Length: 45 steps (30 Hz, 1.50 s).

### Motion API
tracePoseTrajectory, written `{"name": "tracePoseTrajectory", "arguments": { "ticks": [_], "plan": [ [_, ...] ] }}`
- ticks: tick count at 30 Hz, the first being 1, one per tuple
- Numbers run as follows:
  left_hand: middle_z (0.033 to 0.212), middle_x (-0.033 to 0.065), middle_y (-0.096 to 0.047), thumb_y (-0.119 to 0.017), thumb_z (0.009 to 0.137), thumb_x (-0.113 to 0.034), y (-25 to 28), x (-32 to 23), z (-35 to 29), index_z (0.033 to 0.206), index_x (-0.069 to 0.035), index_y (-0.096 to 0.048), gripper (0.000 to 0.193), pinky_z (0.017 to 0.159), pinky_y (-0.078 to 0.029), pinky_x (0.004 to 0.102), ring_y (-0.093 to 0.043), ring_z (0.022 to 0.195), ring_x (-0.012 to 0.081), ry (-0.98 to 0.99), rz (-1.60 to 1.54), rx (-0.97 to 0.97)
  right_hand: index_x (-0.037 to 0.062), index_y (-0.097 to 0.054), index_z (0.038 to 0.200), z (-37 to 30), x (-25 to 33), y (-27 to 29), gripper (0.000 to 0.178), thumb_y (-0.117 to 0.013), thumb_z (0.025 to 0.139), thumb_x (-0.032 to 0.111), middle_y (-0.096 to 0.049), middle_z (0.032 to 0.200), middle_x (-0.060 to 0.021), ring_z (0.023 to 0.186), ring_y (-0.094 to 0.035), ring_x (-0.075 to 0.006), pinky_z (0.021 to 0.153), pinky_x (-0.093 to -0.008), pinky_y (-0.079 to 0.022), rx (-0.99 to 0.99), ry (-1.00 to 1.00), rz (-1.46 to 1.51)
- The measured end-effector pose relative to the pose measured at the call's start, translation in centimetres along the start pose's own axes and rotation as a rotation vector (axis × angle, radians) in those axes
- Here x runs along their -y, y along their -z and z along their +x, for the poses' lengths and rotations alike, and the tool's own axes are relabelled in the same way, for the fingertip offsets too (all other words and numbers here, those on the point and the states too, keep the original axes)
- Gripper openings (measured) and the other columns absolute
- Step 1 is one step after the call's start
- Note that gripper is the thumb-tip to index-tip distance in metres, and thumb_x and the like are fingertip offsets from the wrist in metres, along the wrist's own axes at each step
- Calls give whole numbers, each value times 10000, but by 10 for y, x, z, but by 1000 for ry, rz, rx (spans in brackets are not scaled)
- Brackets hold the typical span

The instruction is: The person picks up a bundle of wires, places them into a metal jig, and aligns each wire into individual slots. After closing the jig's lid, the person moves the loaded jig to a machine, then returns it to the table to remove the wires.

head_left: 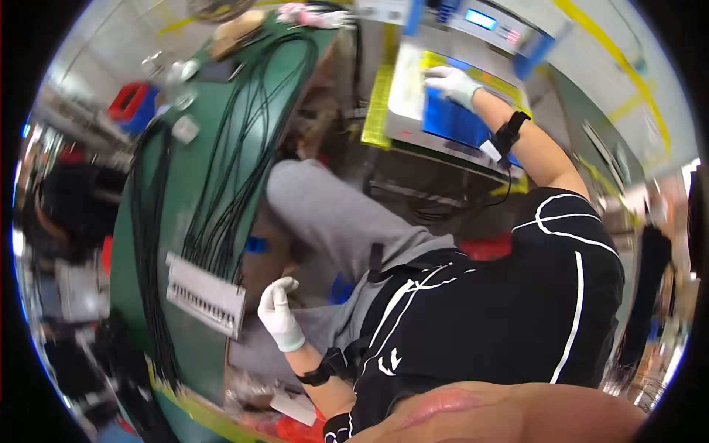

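My right hand [452,83], in a white glove, reaches over the top of a machine [405,111] with a blue panel [450,118]. Its fingers stretch out toward the machine's pale surface, and nothing shows in them. In another white glove, my left hand [279,317] hovers beside the green table's edge, near my leg. Its fingers are loosely bent and apart, with nothing visible between them. Close to it on the table lies a light metal fixture [205,295] with a row of dark slots. Bundles of black cables [229,192] run along the table up to this fixture.
The green table [188,354] holds another bundle of black cables [151,244] and a small white piece [186,129]. Behind the machine stands a box with a lit display [480,20]. A red and blue bin [134,103] is beyond the table. Plastic bags [251,395] lie low at its near end.
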<state>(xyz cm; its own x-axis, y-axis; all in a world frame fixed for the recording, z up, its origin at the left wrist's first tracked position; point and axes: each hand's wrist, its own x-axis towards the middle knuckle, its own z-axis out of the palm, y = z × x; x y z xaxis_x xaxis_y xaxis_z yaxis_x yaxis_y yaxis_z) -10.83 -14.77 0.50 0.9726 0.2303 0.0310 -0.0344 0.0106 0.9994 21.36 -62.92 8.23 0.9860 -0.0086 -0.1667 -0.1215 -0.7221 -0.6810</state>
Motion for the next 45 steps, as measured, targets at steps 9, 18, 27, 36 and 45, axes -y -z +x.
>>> {"name": "tracePoseTrajectory", "arguments": {
  "ticks": [9,18,27,36,45],
  "plan": [
    [1109,120,-685,-534,1004,-187,-19,21,39,1147,25,-661,286,915,-520,307,-672,1020,199,280,-185,13,132,-715,1120,-76,-255,144,375,-667,893,426,-710,868,-21,694,-637,-136,611,-288,-479,-226,-405,263],
    [1127,121,-690,-547,1013,-253,-6,53,39,1187,15,-642,333,942,-525,352,-672,1038,215,349,-280,-111,83,-648,1203,0,-316,153,646,-662,851,625,-668,1096,-47,876,-596,-168,723,-351,-452,-323,-623,502],
    [1114,116,-697,-560,1006,-255,-8,46,45,1175,11,-653,329,905,-539,352,-676,1014,203,294,-284,-64,43,-663,1168,-21,-266,163,730,-654,815,683,-686,1038,-78,821,-607,-193,725,-371,-476,-619,-767,-1],
    [1209,140,-665,-641,948,-217,-40,-24,47,1341,-23,-559,445,1001,-485,353,-628,1119,240,-68,220,228,-60,-586,1284,-50,-10,91,370,-481,1040,198,-644,1214,-124,1090,-581,-180,960,-306,-457,-438,349,386],
    [1319,137,-582,-708,897,-173,-22,-67,24,1455,-14,-393,660,951,-532,395,-616,1137,269,-44,-677,107,-28,-656,1123,-68,293,-160,225,-600,948,100,-669,977,-13,851,-574,-59,766,-220,-462,753,821,453]
  ]
}}
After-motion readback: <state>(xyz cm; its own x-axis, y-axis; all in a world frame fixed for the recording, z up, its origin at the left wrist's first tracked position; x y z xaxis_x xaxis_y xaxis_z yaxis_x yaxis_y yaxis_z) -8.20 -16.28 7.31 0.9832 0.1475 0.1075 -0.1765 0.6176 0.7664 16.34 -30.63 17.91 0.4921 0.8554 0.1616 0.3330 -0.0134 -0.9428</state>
